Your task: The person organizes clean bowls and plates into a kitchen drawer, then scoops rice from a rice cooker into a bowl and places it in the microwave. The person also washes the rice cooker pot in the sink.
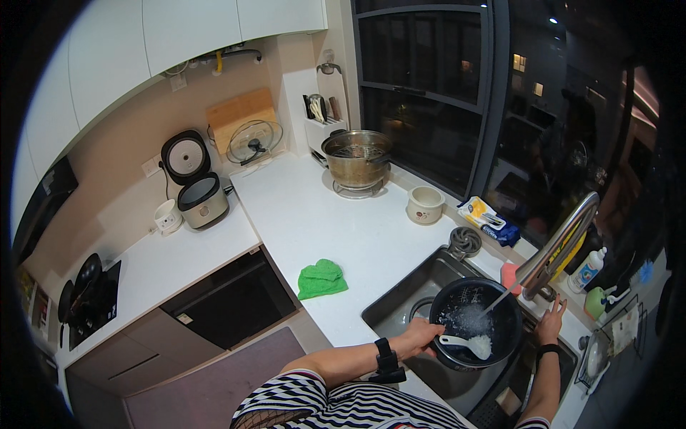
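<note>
My left hand point(420, 338) grips the rim of a dark inner cooking pot point(504, 343) above the sink point(391, 311). Water point(498, 303) runs from the chrome faucet point(557, 241) into the pot and foams over its speckled inside. A white rice paddle point(455, 340) rests in the pot, its bowl covered with cooked rice point(481, 346). Beside the lever point(546, 293) at the faucet's base is my right hand point(549, 326), its fingers extended and apart. Whether it touches the lever is hard to tell.
A green cloth point(322, 279) lies on the white counter point(300, 225). Farther off stand an open rice cooker point(203, 206), a steamer pot point(356, 166) and a ceramic pot point(426, 206). Kitchen wipes point(487, 220), a pink sponge point(510, 276) and bottles point(588, 271) line the sill. A drain basket point(465, 241) sits at the sink's corner.
</note>
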A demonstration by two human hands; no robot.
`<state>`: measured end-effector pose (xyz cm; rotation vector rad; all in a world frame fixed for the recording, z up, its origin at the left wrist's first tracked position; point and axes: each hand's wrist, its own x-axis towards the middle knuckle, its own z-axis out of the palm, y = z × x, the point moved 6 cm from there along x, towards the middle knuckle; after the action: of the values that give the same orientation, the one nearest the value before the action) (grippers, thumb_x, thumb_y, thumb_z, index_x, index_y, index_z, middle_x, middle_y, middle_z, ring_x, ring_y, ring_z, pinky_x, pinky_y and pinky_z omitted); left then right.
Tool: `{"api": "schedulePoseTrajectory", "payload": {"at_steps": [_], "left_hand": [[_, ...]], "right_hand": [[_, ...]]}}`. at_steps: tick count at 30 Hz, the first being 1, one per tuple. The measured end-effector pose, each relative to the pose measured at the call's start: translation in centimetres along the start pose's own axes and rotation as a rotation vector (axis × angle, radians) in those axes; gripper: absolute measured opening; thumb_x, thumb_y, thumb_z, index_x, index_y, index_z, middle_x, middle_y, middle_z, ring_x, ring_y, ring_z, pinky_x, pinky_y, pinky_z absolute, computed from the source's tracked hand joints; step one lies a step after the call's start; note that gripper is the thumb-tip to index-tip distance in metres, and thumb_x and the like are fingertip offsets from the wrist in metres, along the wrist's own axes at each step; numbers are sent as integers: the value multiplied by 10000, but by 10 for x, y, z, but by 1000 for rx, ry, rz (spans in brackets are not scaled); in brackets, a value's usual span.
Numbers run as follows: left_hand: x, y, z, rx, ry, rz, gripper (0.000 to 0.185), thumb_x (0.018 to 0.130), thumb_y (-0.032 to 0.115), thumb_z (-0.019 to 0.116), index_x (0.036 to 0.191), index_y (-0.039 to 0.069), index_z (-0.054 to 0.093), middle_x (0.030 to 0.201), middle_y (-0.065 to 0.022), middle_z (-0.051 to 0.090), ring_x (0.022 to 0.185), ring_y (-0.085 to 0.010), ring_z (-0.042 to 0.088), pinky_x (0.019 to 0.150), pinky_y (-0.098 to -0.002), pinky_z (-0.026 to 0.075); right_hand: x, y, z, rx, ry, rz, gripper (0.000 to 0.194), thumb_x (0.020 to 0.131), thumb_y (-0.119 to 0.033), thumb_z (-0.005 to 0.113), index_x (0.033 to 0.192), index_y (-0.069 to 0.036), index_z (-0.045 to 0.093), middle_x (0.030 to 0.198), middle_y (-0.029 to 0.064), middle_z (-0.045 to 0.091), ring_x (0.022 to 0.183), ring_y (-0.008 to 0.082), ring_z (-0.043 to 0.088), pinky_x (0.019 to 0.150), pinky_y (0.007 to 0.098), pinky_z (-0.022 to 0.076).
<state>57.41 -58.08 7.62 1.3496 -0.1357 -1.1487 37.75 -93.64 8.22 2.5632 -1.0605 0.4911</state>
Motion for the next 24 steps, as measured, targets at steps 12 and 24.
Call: {"api": "schedulePoseTrajectory", "payload": {"at_steps": [12, 24], "left_hand": [[-1, 0, -1, 16, 24, -5, 180, 747, 106, 612, 745, -74, 605, 663, -123, 615, 498, -213, 601, 402, -350, 515], [-6, 2, 1, -6, 9, 4, 180, 756, 88, 610, 726, -89, 602, 653, -133, 615, 485, -215, 602, 441, -343, 544]], "right_hand": [[0, 1, 1, 43, -8, 23, 118, 616, 35, 593, 723, 77, 624, 1415, 187, 231, 1284, 435, 222, 904, 384, 456], [2, 3, 8, -12, 25, 8, 97, 578, 56, 640, 668, 77, 609, 1381, 214, 281, 1263, 443, 253, 811, 370, 509]]}}
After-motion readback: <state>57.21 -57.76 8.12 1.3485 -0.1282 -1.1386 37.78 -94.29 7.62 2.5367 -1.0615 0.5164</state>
